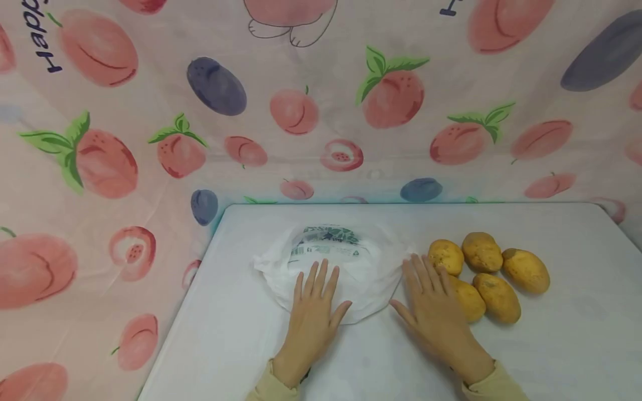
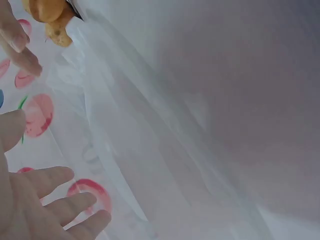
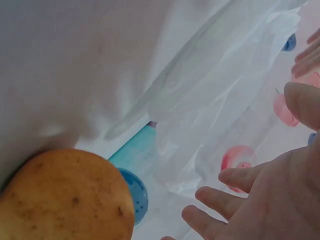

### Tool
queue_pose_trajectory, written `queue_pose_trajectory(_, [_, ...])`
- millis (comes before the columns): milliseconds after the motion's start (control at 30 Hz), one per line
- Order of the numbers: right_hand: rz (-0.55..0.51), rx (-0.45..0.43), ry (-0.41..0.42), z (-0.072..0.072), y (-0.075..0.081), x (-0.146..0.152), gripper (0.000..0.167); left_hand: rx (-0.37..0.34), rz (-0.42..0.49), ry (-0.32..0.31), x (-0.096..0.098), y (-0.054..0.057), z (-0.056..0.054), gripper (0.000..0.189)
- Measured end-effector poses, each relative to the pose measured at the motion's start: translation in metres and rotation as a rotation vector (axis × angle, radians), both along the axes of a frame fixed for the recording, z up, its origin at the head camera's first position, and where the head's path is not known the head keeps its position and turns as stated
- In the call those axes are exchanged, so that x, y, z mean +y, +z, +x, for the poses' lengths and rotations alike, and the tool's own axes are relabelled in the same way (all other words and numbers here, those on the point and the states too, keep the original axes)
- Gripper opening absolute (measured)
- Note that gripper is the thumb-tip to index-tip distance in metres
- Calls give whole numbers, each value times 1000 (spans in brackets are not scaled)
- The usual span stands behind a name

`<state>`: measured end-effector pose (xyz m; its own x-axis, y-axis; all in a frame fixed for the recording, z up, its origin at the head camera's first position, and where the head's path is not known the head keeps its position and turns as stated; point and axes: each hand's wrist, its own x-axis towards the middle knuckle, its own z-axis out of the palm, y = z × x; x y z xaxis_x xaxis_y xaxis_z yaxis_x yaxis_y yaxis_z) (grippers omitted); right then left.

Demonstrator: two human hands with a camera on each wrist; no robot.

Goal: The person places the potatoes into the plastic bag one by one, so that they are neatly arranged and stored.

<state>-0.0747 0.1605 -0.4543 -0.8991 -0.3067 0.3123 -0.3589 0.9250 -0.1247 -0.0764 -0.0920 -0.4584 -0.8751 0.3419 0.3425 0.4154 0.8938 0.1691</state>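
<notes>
A white plastic bag (image 1: 346, 278) with green print lies spread on the white table. My left hand (image 1: 314, 320) is palm down at the bag's near edge, fingers straight and overlapping it in the head view. Between the bag and a group of several yellow potatoes (image 1: 496, 298) is my right hand (image 1: 435, 312), its fingers straight too, covering part of the nearest potato. Neither hand holds anything. The left wrist view shows the bag's thin folds (image 2: 150, 135) beside the spread left fingers. Close to the right wrist camera is one potato (image 3: 70, 197), with the right fingers across from it.
The white table (image 1: 577, 345) has its far edge against a hanging cloth (image 1: 321, 72) printed with peaches and blue fruit. That cloth also covers the left side. Beige sleeves (image 1: 494, 384) show at the bottom of the head view.
</notes>
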Motion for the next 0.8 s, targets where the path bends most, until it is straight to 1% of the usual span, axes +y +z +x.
queue_pose_trajectory(200, [-4, -45, -13, -1, 3, 5, 78, -9, 44, 15, -8, 1, -3, 62])
queue_pose_trajectory(433, [2, 21, 5, -3, -3, 13, 69, -24, 86, 37, -16, 2, -5, 61])
queue_pose_trajectory(500, [0, 19, 1, -4, -2, 15, 68, -26, 99, 45, -19, 2, -7, 62])
queue_pose_trajectory(600, [-6, 11, -9, -4, -1, 18, 68, -17, 124, 59, -24, 2, -9, 61])
queue_pose_trajectory(733, [-4, 29, -10, -4, -1, 22, 65, -1, 156, 69, -30, 2, -11, 59])
queue_pose_trajectory(800, [-5, 52, -5, -4, -2, 24, 64, 3, 165, 77, -33, 2, -11, 58])
